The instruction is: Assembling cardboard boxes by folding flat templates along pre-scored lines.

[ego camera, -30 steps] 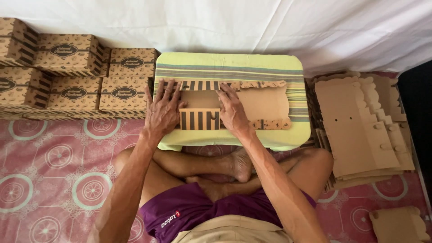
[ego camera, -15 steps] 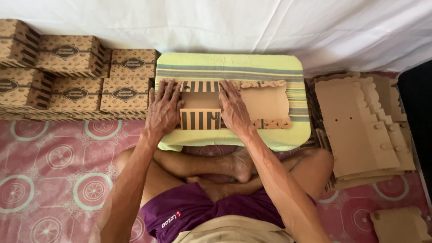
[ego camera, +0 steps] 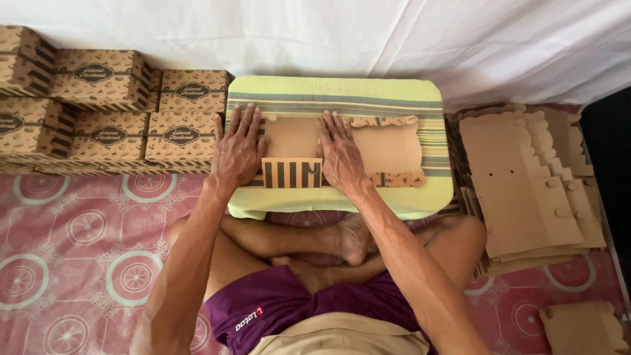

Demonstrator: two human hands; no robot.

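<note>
A flat brown cardboard box blank (ego camera: 388,148) lies on a low table covered by a green striped cloth (ego camera: 335,95). Its near flap, printed with dark stripes (ego camera: 291,173), is folded up between my hands. My left hand (ego camera: 238,148) lies flat, fingers spread, on the blank's left end. My right hand (ego camera: 340,150) presses flat on the middle of the blank, fingers pointing away from me. Neither hand grips anything.
Several folded printed cardboard boxes (ego camera: 108,135) are stacked at the left on the pink patterned mat (ego camera: 79,250). A pile of flat blanks (ego camera: 526,177) lies at the right, more at the bottom right corner (ego camera: 582,329). White cloth (ego camera: 328,33) hangs behind. My crossed legs sit below the table.
The far striped flap of the blank has been pressed down flat; both hands have shifted slightly forward on the cardboard.
</note>
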